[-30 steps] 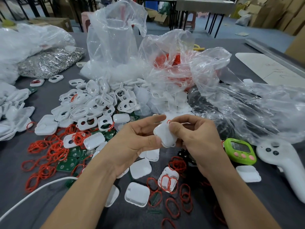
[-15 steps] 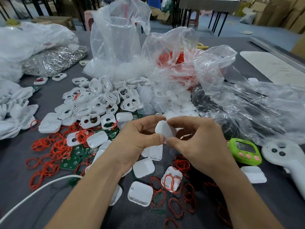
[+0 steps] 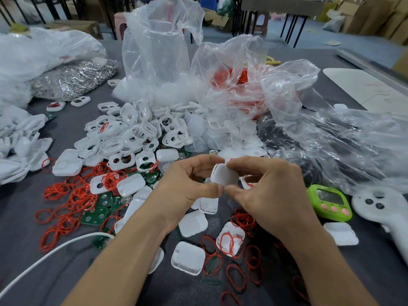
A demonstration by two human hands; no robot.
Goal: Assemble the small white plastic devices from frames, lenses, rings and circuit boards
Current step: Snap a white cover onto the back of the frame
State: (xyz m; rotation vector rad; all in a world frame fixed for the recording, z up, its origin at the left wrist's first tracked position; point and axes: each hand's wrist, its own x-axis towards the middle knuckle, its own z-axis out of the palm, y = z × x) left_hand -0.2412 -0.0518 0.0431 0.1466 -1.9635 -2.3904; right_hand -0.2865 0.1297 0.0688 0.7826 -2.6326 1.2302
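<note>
Holds the small white device (image 3: 224,176) up off the table (image 3: 15,217), just in front of the chest line and pinched from both sides. Grips its left edge with the left hand (image 3: 187,186), thumb underneath and forefinger curled over the top. Clamps its right edge the same way with the right hand (image 3: 271,193). Sits a little higher than a second ago and rolled round, so no longer shows the broad flat face but a corner, with a dark seam down the left side and a speck of red at the top edge. Reads, by that seam, as squeezing two shell halves shut over a red ring; cannot tell whether fully snapped home. Leaves untouched below the loose red rings (image 3: 72,195), green circuit boards (image 3: 95,217) and white covers (image 3: 187,258), and further back the heap of frames (image 3: 132,138). Points to one unit nearly closed, with plenty of parts left to build.
</note>
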